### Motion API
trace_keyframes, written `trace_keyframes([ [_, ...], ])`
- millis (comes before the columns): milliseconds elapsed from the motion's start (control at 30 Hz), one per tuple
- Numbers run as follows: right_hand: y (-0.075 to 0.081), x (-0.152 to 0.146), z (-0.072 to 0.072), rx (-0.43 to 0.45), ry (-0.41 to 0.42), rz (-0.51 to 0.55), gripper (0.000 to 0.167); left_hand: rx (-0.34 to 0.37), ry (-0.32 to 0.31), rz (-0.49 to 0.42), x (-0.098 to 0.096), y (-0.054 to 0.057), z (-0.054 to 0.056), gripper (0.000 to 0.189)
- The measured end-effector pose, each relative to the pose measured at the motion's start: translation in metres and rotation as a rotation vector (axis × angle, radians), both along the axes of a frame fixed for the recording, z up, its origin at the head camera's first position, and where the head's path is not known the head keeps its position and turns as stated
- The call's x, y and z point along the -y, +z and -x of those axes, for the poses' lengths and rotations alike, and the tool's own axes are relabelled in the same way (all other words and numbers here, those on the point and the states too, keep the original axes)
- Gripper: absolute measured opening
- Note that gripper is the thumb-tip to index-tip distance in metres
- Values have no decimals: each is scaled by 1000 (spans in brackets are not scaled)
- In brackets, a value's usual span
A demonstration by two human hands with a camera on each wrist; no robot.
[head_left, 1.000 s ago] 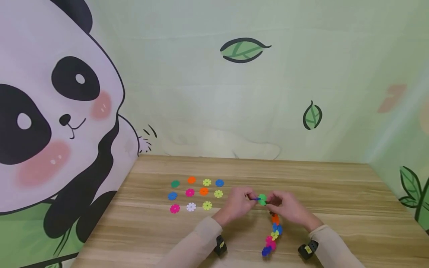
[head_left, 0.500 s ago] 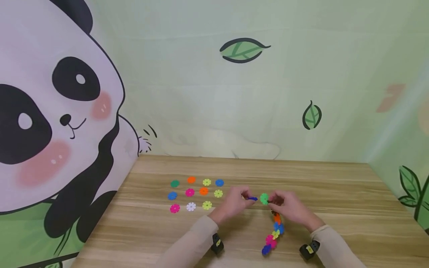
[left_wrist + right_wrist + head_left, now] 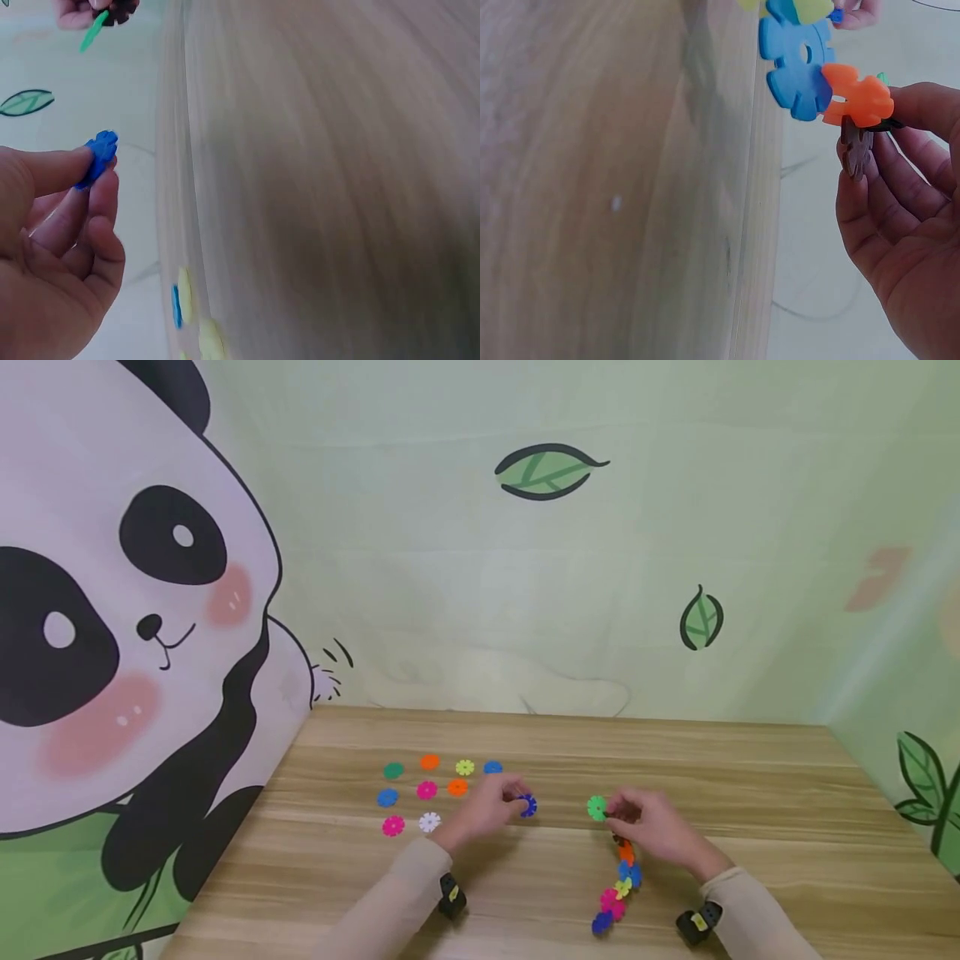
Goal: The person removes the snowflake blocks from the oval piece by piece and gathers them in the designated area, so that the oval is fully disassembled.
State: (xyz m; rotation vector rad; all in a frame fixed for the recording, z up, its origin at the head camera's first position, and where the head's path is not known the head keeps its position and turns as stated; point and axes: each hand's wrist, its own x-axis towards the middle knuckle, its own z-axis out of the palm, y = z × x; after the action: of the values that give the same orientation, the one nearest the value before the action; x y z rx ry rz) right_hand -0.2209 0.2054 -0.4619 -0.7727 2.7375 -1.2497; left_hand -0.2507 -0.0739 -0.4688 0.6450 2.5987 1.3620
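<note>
Between thumb and fingers, my left hand (image 3: 483,810) pinches a dark blue snowflake disc (image 3: 529,805), held apart from the chain. My right hand (image 3: 651,822) grips the upper part of a chain of interlocked snowflake discs (image 3: 612,903). A bright green disc (image 3: 597,808) sticks out leftward from those fingertips. In the right wrist view, a brown disc (image 3: 856,150) sits at the fingers, joined to an orange disc (image 3: 861,99) and then a light blue one (image 3: 791,64). Yellow, pink and dark blue discs follow toward the chain's near end. The right fingers partly hide a dark disc.
Loose snowflake discs lie in rows on the wooden table (image 3: 322,877), left of my left hand; among them are a white disc (image 3: 430,822), a pink disc (image 3: 393,826) and a dark green disc (image 3: 393,770). My left hand hides some. A printed cloth backdrop (image 3: 420,593) stands behind the table.
The dark blue disc, earlier against the green one, has come away leftward with my left hand and turned to show its face. My right hand and the chain have shifted slightly right.
</note>
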Motion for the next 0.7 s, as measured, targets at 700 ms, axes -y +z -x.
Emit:
trace_keyframes([
  [700, -6, -1, 3, -6, -4, 7, 7, -19, -21, 176, 28, -13, 5, 13],
])
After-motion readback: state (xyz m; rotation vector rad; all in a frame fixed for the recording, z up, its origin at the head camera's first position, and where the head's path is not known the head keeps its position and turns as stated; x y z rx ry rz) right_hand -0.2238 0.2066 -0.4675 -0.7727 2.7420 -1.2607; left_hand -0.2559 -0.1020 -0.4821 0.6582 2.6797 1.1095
